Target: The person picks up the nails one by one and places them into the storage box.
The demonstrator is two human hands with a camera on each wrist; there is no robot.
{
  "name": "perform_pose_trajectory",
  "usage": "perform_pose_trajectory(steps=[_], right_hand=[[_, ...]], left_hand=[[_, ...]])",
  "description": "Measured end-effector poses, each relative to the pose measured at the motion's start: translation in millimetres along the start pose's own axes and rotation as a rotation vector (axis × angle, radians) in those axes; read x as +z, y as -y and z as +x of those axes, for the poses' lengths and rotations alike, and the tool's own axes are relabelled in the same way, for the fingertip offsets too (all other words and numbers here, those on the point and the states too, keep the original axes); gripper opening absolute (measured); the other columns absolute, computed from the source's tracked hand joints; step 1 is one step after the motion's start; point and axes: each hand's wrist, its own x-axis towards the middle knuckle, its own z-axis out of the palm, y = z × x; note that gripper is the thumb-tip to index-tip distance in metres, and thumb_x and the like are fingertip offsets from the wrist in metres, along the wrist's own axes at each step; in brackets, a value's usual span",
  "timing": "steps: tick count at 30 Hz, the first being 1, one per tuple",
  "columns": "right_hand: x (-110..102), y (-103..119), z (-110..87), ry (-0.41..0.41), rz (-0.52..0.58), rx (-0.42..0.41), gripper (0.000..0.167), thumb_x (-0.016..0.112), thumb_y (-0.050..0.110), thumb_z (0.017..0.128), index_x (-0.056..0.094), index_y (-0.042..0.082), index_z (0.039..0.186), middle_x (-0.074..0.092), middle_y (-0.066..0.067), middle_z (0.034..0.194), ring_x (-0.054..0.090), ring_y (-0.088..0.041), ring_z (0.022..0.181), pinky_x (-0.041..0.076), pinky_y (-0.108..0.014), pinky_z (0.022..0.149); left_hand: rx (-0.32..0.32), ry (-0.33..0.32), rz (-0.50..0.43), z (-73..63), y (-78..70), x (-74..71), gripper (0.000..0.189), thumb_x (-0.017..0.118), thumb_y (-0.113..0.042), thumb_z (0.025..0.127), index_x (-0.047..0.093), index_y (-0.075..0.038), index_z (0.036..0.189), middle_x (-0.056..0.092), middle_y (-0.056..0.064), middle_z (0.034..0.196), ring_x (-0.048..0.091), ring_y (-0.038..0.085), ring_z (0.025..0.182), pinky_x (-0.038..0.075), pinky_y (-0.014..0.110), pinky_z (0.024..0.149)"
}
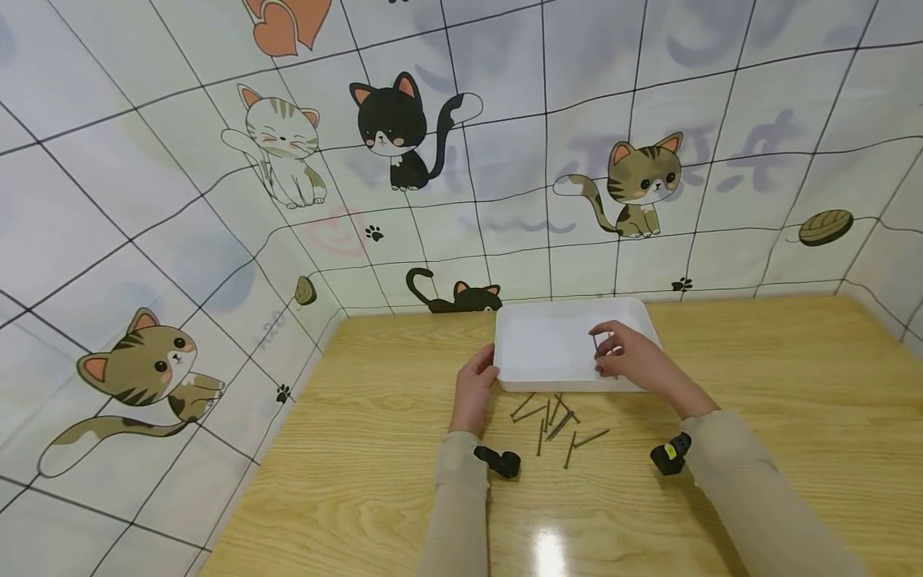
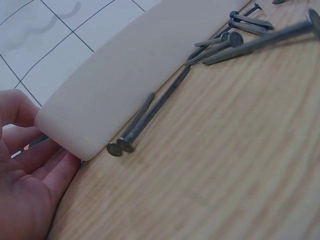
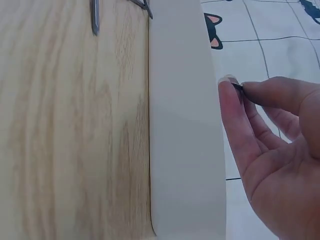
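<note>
While the left hand [image 1: 472, 393] grips the white tray [image 1: 544, 340] at its near-left corner, the right hand [image 1: 629, 357] is over the tray's right side, grip pinching one nail [image 3: 238, 86] between thumb and finger. Other nails [image 1: 540, 439] lie scattered on the wooden surface [image 1: 375, 449], just in front of the tray, some crossing.

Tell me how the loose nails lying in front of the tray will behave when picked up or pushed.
The nails look like dark metal, so they should be stiff and probably heavy for their slimness. Their flat heads are wider than the shanks, so a push may swing them in an arc. Several lie crossed, so lifting one could drag others.
</note>
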Motion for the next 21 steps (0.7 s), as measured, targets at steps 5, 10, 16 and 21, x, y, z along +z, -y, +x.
perform_pose_trajectory(steps=[5,10,16,21], right_hand=[[-8,-4,13.3,-0.002,-0.013,0.075,0.047,0.05,0.003,0.088,0.032,-0.003,0.131,0.05,-0.027,0.104,0.059,-0.031,0.086,0.05,-0.039,0.073],[-13,-9,26.4,-0.003,-0.031,0.149,0.046,0.048,0.002,0.088,0.032,-0.007,0.129,0.049,-0.026,0.105,0.058,-0.03,0.087,0.05,-0.039,0.074],[-13,-13,39.6,-0.009,-0.064,0.213,0.043,0.047,0.001,0.087,0.034,-0.01,0.126,0.05,-0.026,0.103,0.059,-0.026,0.082,0.05,-0.035,0.072],[-12,-18,48.0,-0.037,-0.114,0.243,0.041,0.048,0.003,0.085,0.038,-0.008,0.124,0.053,-0.024,0.102,0.06,-0.023,0.077,0.051,-0.033,0.068]], left_hand=[[-0.003,-0.003,0.004,-0.2,0.4,0.2,0.046,0.05,-0.006,0.082,0.051,-0.015,0.127,0.052,-0.004,0.124,0.045,0.01,0.114,0.037,0.03,0.093],[0.01,0.003,0.003,-0.1,-0.3,0.0,0.046,0.049,-0.005,0.083,0.05,-0.013,0.129,0.051,0.0,0.127,0.044,0.013,0.116,0.036,0.033,0.094],[-0.002,0.02,-0.002,0.2,-1.8,-1.0,0.046,0.049,-0.005,0.084,0.048,-0.012,0.13,0.048,0.003,0.129,0.042,0.015,0.118,0.035,0.034,0.096],[-0.01,0.035,-0.013,1.4,-1.3,-1.7,0.046,0.049,-0.005,0.085,0.047,-0.012,0.131,0.047,0.004,0.131,0.041,0.017,0.12,0.034,0.035,0.096]])
